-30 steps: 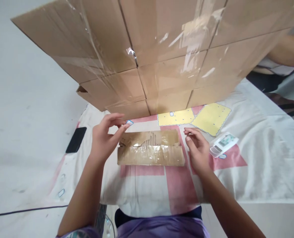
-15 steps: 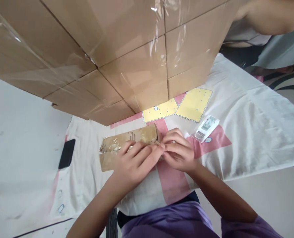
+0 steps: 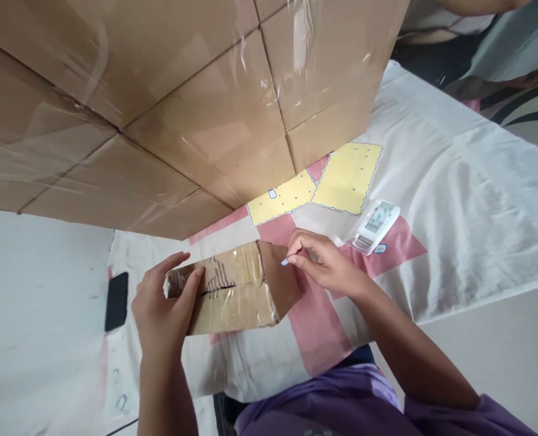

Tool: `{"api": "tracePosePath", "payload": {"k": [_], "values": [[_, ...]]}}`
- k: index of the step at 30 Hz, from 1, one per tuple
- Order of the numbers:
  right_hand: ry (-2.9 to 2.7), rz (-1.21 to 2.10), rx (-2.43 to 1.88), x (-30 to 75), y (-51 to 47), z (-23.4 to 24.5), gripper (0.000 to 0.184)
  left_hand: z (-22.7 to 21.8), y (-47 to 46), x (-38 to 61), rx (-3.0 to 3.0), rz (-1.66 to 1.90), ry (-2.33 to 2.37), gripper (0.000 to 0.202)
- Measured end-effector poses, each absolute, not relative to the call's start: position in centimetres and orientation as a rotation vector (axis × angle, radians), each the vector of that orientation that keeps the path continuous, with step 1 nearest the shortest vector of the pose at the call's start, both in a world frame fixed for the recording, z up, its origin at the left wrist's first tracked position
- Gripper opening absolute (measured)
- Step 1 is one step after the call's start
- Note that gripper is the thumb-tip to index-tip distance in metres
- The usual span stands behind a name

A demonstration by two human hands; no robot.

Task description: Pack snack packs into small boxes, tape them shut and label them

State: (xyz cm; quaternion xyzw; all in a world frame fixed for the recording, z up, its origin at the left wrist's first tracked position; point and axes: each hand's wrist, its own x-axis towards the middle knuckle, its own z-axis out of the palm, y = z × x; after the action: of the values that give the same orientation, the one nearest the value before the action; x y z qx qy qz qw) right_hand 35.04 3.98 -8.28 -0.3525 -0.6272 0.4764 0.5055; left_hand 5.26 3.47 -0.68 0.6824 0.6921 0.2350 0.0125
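Observation:
A small cardboard box (image 3: 232, 284), taped along its seam and marked with dark pen strokes, is tilted above the cloth in front of me. My left hand (image 3: 164, 297) grips its left end, thumb on the top face and fingers on the far side. Near the box's right end face, my right hand (image 3: 317, 257) pinches a tiny blue-edged sticker (image 3: 285, 261) between thumb and fingertips. The sticker is apart from the box, or barely off it; I cannot tell which.
Large taped cardboard boxes (image 3: 196, 91) stand stacked at the back. Yellow sheets (image 3: 348, 178) with small blue-edged labels lie before them. A white device with a screen (image 3: 375, 227) lies right, a black phone (image 3: 117, 301) left, on the pink-and-white cloth (image 3: 455, 230). Another person's arm (image 3: 482, 6) shows top right.
My left hand has moved left from the box's right end to its left end, tilting the box. My right hand has drawn slightly away, and the sticker in its fingers now shows.

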Motion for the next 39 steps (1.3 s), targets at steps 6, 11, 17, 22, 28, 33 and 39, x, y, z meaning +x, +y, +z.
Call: {"api": "tracePosePath", "payload": {"k": [6,11,17,22,28,33,39], "values": [[-1.527,1.446,-0.744,34.8,4.4,-8.9,0.013,-0.5,4.0,5.7,2.153,0.662,2.144,0.029],[-1.512,1.662,-0.657,34.8,4.6,-9.3,0.011,-0.7,4.2,3.7,2.029,0.640,2.139,0.029],[-1.552,1.517,-0.669,33.4,3.8,-8.8,0.006,-1.2,4.3,1.7,1.893,0.635,2.157,0.029],[-1.690,1.406,-0.654,33.0,3.1,-8.3,0.009,-1.2,4.4,2.0,1.930,0.621,2.098,0.032],[-1.715,1.365,-0.690,33.0,3.0,-8.5,0.007,-1.2,4.3,2.0,1.931,0.628,2.080,0.030],[-1.706,1.333,-0.674,32.8,3.0,-8.6,0.010,-1.3,4.3,2.0,1.941,0.630,2.074,0.030],[-1.716,1.278,-0.668,32.8,3.0,-8.8,0.010,-1.2,4.3,2.3,1.913,0.650,2.073,0.030]]}}
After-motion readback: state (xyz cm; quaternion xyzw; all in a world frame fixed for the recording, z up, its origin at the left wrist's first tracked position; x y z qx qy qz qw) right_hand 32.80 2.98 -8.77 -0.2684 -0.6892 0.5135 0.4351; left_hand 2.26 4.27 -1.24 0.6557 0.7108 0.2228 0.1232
